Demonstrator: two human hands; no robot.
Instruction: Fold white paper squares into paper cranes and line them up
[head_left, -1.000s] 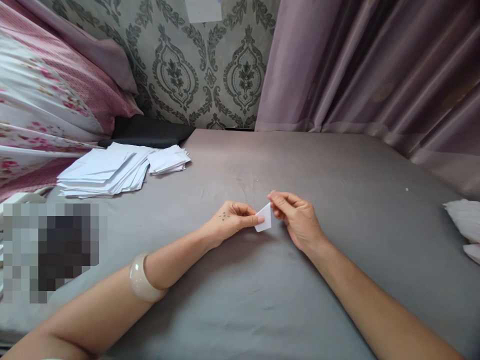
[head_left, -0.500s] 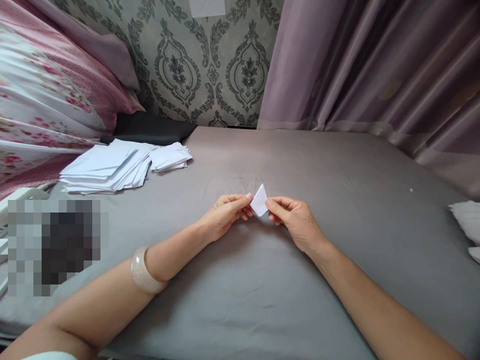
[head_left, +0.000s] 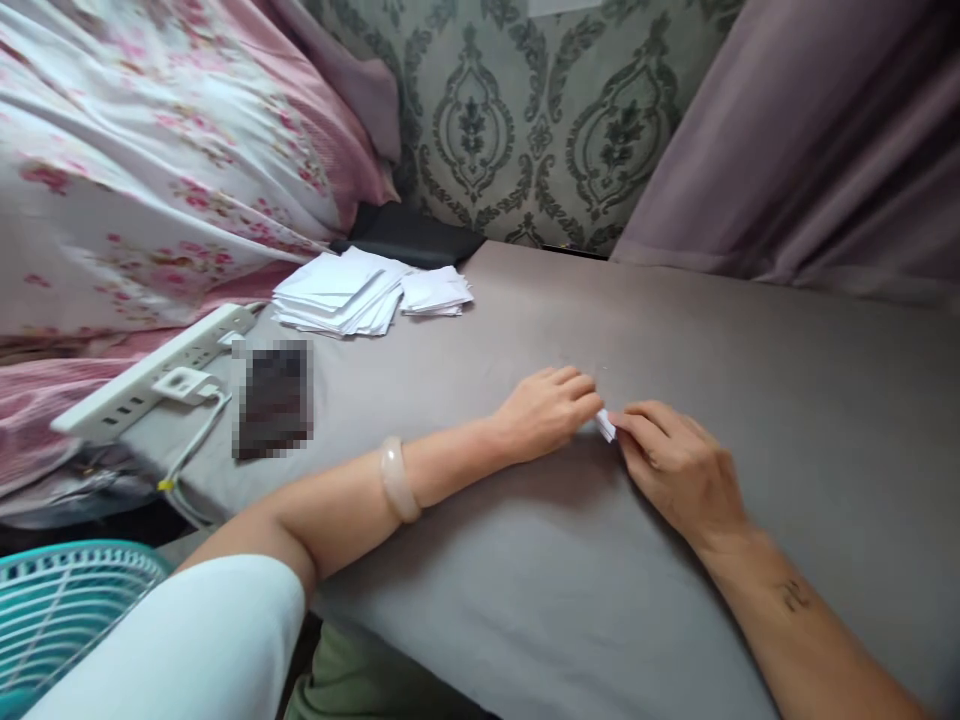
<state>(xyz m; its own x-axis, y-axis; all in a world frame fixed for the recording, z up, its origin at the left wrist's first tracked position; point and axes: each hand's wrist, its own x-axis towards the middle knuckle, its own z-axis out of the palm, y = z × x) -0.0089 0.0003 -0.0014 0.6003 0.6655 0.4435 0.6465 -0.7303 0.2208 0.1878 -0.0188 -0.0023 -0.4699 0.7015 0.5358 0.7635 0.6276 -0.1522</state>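
In both curled hands [head_left: 546,412] [head_left: 681,472], folded white paper [head_left: 606,426].

Folded paper [head_left: 604,425] held between left hand [head_left: 551,410] and right hand [head_left: 679,470]; paper stacks [head_left: 337,290] set left beyond grip; power strip [head_left: 161,372] placed farther left; curtain [head_left: 780,170] hung beyond, rightward.

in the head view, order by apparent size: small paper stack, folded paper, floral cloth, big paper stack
Largest to smallest:
floral cloth
big paper stack
small paper stack
folded paper, partly covered
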